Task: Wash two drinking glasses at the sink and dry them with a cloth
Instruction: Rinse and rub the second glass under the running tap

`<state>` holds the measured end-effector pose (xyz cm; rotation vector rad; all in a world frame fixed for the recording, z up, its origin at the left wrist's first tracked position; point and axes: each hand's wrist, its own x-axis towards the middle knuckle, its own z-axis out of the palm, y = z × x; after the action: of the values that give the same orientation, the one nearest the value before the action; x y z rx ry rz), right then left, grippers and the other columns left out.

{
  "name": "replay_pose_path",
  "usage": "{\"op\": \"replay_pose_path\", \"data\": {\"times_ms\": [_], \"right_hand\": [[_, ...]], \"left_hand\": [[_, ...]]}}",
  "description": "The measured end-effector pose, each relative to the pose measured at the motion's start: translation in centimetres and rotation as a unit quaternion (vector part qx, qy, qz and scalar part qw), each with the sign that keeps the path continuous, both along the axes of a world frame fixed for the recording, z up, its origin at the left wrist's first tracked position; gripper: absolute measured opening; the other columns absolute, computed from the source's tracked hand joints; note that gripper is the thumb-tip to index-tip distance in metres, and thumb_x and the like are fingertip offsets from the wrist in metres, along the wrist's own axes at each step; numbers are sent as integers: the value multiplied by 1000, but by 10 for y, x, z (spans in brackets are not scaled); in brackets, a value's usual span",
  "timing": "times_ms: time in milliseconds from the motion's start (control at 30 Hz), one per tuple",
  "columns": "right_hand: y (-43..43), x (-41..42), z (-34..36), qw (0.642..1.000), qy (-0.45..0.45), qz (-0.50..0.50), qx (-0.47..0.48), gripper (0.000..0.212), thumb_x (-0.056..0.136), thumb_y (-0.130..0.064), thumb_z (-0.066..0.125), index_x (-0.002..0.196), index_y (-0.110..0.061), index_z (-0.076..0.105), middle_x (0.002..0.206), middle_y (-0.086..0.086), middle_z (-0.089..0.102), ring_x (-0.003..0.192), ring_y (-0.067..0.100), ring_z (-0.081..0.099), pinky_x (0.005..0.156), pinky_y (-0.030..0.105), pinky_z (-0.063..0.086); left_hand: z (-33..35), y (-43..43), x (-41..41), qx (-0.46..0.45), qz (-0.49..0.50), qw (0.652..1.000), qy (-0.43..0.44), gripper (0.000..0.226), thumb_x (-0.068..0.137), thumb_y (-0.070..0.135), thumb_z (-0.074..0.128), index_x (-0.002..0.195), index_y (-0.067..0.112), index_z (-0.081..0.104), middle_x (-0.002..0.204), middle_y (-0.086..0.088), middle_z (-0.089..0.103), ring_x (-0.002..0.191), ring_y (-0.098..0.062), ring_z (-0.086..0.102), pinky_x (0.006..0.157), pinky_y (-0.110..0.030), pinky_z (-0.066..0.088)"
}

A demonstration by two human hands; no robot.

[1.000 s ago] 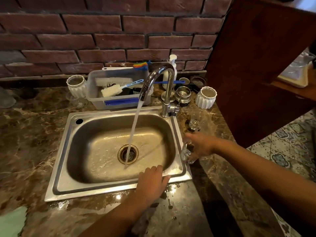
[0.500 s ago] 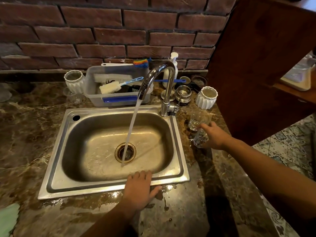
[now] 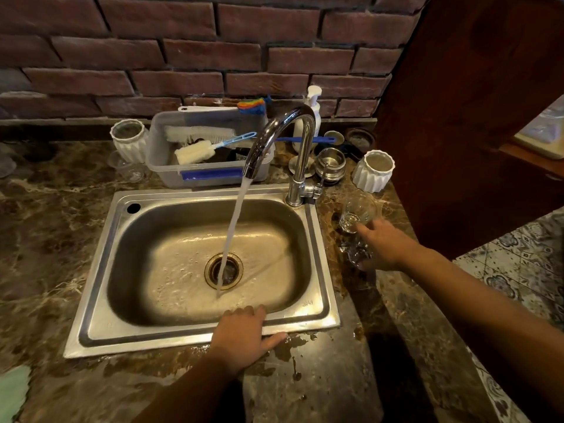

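Steel sink [image 3: 100, 300] mid-frame under running water; left hand [image 3: 244, 337] lies flat and empty on its rim, right hand [image 3: 383, 245] closes round a clear drinking glass [image 3: 355, 250].

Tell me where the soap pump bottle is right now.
In the head view, the soap pump bottle stands at the back of the counter against the brick wall, right behind the faucet and just right of the plastic tub.

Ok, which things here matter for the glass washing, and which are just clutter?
Job: clear drinking glass in right hand; second clear glass on counter; running chrome tap; steel sink; green cloth.
Clutter: white ribbed pots; plastic brush tub; soap pump.
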<state>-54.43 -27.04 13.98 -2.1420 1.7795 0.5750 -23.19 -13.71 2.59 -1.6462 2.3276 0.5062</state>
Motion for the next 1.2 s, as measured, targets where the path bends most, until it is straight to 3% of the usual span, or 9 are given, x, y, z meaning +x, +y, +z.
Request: {"op": "replay_pose_path", "data": {"times_ms": [200,367,500,600,767,867,933,1033,1200], "right_hand": [[-28,23,25,990,-71,-42,-112,67,86,-41,70,142,-17,42,135,13,49,121,31,54,93,41,52],[-78,46,21,939,-254,-181,-144,64,86,-33,73,140,-15,44,137,12,54,118,29,58,98,49,51],[-118,68,0,844,-389,-356,-99,62,88,-27,72,140,-13,42,135,10,56,120,29,56,101,51,50],[-139,87,-17,734,-490,-464,-80,55,93,-26,65,142,-15,42,133,9,58,120,29,57,102,47,49],[-154,106,-55,601,-568,-555,-98,43,97,-25,56,138,-17,49,131,10,60,119,31,58,104,51,47],[-149,113,-72,550,-613,-561,-84,49,98,-15,56,145,-24,45,134,3,59,120,25,58,106,50,47],[-143,117,-86,543,-631,-548,-85,58,95,-10,59,147,-30,43,135,2,59,122,24,58,106,49,47],[-137,121,-102,569,-622,-527,-105,70,90,-15,65,148,-39,34,147,3,50,133,25,50,110,55,41],[-135,122,-99,573,-624,-520,-114,67,97,-7,57,154,-30,29,137,-1,54,128,21,53,110,51,43]], "left_hand": [[-2,-3,0,24,11,1000,2,83,83,88,20,130,26,49,125,-2,63,112,-23,59,92,-41,44],[-9,-2,1,30,17,999,20,88,81,91,22,131,25,51,128,-3,61,115,-24,56,96,-40,45],[-8,-4,0,38,17,999,32,85,80,91,24,125,25,54,123,-2,63,110,-22,57,95,-37,46],[-2,-10,-1,54,11,998,11,83,80,90,26,123,25,54,125,-3,62,113,-23,56,96,-39,44],[-1,-14,-2,78,9,997,-17,97,80,90,25,141,18,49,145,-10,54,131,-31,51,109,-47,39],[-8,-13,1,67,-2,998,18,88,79,92,27,97,19,72,94,-7,75,85,-27,73,72,-44,61],[-12,-11,1,42,-1,999,23,81,79,91,26,75,23,70,70,1,71,62,-19,70,54,-36,59],[-9,-13,1,36,-3,999,17,84,79,92,28,81,21,74,77,0,75,68,-20,73,60,-37,63],[4,-12,-4,73,12,997,-6,96,81,90,21,134,17,55,133,-9,63,122,-29,58,105,-45,43]]}}
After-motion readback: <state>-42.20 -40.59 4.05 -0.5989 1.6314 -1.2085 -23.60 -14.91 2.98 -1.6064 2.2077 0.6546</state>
